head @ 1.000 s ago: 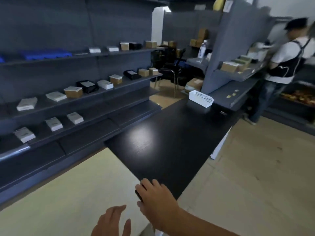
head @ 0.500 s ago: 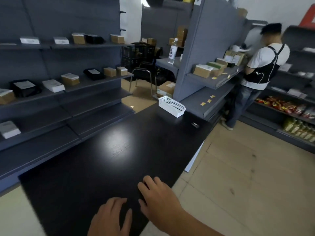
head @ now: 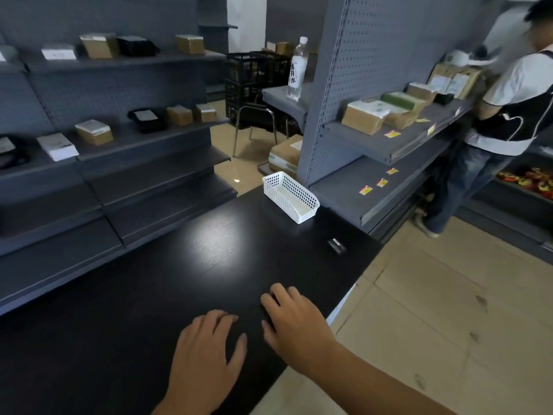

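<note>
My right hand lies palm down near the front right edge of the black table. Its fingers curl over a small dark object, of which only a sliver shows under the fingertips. Just to its left, my left hand rests flat on the table with the fingers spread and nothing in it. A white perforated plastic basket stands empty at the table's far end. A small black device lies on the table to the right, between the basket and my hands.
Grey shelves with cardboard and white boxes run along the left. A grey pegboard shelf unit with boxes and price tags stands at the far right. A person stands at it. A water bottle, black crates and a chair are behind.
The view has swung right and come closer over the table. Both hands now lie further onto the black tabletop, and the left hand has come up into fuller view.
</note>
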{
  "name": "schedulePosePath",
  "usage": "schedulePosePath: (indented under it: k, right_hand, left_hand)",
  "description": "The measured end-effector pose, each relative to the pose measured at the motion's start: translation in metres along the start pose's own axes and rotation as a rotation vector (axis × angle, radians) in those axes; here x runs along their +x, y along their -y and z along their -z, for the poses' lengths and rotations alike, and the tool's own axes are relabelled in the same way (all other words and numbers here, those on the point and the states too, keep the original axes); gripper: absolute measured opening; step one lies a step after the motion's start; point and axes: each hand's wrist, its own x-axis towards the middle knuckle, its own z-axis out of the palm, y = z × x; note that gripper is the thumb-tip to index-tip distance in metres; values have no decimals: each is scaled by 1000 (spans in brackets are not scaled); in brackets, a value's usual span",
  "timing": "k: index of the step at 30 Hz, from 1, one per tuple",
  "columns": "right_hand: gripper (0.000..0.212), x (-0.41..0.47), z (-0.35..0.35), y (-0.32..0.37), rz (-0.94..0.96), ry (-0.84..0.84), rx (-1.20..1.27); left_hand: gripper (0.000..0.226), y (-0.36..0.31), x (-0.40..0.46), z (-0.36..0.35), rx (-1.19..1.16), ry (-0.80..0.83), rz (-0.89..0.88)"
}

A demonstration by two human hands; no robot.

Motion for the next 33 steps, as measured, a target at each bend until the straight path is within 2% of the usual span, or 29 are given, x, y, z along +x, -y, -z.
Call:
schedulePosePath:
  k: [6, 11, 20, 27, 33]
  right_hand:
    - [33, 38, 12, -127, 60, 13, -17]
    - [33, 80, 11, -204, 105, 54, -34]
    - [29, 164, -15, -300, 118, 129, -94]
    - [26, 220, -25, -355, 143, 169, -146]
    - [27, 302, -45, -391, 135, 153, -125]
  left_hand:
    - [46, -80, 78, -32, 16, -46, 112]
    - [49, -118, 143, -52, 24, -75, 173]
    - [51, -114, 254, -98, 13, -86, 272]
    - [51, -117, 296, -106, 27, -57, 358]
    - [54, -119, 324, -110, 63, -54, 459]
